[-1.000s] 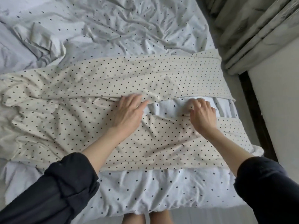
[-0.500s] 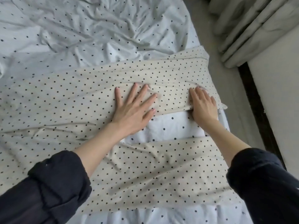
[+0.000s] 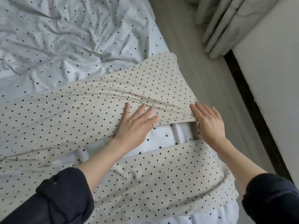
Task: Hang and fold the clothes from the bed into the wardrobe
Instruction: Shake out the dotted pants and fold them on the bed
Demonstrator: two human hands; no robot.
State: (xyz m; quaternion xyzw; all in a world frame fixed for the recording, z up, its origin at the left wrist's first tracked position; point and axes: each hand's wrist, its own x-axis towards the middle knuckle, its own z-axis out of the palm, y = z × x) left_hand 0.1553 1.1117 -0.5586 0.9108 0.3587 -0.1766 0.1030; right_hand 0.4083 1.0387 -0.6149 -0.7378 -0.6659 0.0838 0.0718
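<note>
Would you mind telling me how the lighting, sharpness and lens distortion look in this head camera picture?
Head view: soft, even daylight with no glare and only faint shadows under the left hand and right hand; the cream dotted garment is sharp enough to count its dots; wide-angle bending curves the bed sheet edge and the dark strip beside the wall.

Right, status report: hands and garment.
Left hand flat on cream dotted garment. Right hand at its edge, fingers straight. Garment unfolded on bed. Nothing obstructing.

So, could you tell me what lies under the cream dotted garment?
The white dotted bed sheet shows in the gap between the cream dotted garment halves; elsewhere beneath is covered. Left hand and right hand press on top.
</note>
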